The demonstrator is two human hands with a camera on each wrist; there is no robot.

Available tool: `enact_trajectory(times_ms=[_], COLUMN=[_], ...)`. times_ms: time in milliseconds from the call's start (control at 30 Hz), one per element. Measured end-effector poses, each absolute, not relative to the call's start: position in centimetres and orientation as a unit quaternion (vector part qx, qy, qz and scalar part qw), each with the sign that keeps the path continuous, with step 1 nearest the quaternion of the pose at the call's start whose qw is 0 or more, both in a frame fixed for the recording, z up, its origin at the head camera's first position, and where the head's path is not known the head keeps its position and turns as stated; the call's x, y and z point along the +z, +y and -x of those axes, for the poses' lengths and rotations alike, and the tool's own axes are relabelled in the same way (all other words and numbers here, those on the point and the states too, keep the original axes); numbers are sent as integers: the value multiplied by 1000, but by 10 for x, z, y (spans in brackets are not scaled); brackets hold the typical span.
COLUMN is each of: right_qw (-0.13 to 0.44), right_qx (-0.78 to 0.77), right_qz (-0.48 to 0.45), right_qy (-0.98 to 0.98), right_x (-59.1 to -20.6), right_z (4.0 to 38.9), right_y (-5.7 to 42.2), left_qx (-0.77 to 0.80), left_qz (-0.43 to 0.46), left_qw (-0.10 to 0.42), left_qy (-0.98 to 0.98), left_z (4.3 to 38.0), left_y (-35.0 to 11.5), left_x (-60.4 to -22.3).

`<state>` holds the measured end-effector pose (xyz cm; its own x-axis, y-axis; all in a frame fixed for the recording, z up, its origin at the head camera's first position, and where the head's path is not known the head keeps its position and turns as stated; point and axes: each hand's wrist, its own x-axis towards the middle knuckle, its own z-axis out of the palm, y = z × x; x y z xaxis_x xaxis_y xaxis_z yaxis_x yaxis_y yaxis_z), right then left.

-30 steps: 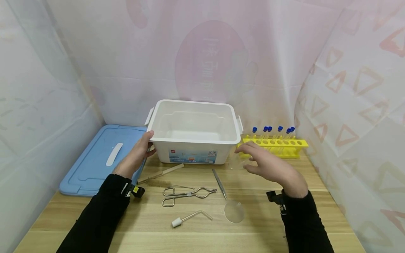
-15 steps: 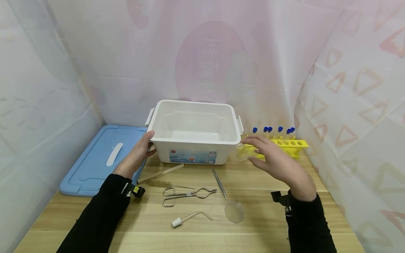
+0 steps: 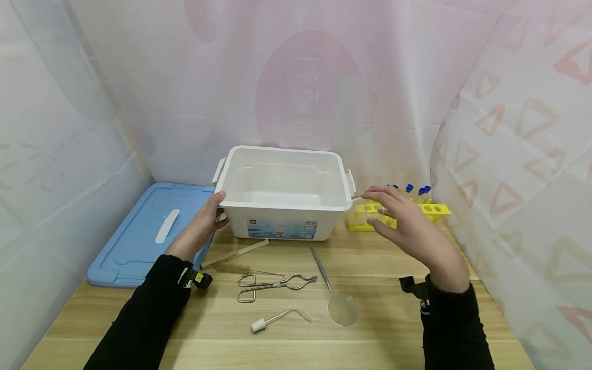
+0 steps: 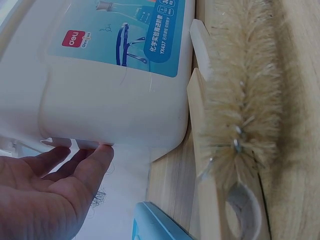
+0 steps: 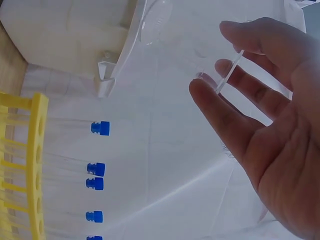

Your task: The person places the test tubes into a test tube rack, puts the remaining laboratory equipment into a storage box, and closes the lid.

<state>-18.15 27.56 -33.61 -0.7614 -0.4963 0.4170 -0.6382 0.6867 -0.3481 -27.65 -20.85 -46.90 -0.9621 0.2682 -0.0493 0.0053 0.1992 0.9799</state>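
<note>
At the front left corner of a white plastic box [image 3: 282, 205], my left hand [image 3: 199, 226] grips the side, thumb by the rim. My right hand [image 3: 411, 231] is raised right of the box, in front of the yellow test tube rack [image 3: 435, 209]. Its thumb and fingers hold a clear, see-through vessel [image 3: 361, 213] by its edge. The right wrist view shows a thin rim [image 5: 230, 71] between the fingers and a round ribbed end [image 5: 156, 21] beyond; its exact kind is unclear. Several blue-capped tubes [image 3: 409, 188] stand in the rack, partly hidden by the hand.
A blue lid [image 3: 134, 236] lies left. In front of the box are a wooden test tube clamp [image 3: 252, 247], a tube brush [image 3: 233, 267], crucible tongs [image 3: 265, 285], tweezers [image 3: 321, 268], a bent tube with white stopper [image 3: 259, 325] and a clear round dish [image 3: 343, 310].
My right hand has moved right and slightly up with the clear vessel, from beside the box's front right corner to before the rack. My left hand has stayed on the box.
</note>
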Motion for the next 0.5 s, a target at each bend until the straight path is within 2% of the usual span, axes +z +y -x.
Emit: enact_trajectory(times_ms=[167, 500], right_qw=[177, 187], right_qx=[238, 231], right_qz=[-305, -302], right_qy=[-905, -906], right_x=[-333, -324], right_z=[192, 215], right_y=[269, 252], left_qx=[628, 626], left_qz=[-91, -95], left_qw=[104, 101], left_qy=[766, 767], left_z=[277, 278], left_y=[-208, -205], left_x=[-470, -471])
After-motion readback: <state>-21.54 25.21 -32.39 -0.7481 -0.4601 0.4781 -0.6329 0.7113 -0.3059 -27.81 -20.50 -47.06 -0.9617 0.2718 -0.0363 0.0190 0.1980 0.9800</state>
